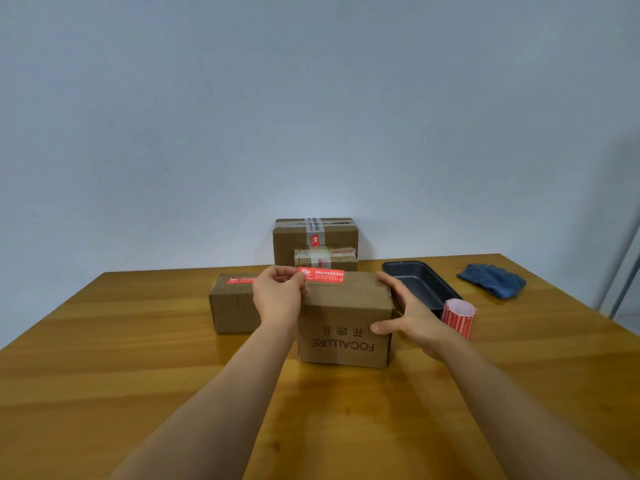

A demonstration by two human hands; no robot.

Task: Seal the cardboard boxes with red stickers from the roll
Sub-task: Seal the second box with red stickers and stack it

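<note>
A brown cardboard box [344, 327] printed FOCALLURE stands in the middle of the table. A red sticker [322, 275] lies across its top far edge. My left hand [278, 296] pinches the sticker's left end at the box's top left corner. My right hand [412, 315] grips the box's right side, thumb on the front face. The roll of red stickers [460, 317] stands just right of my right hand.
A small box [233, 303] with a red sticker sits to the left. Two stickered boxes [313, 244] stand stacked at the back by the wall. A dark baking tin [420, 284] and a blue cloth [493, 280] lie to the right on the wooden table [138, 375].
</note>
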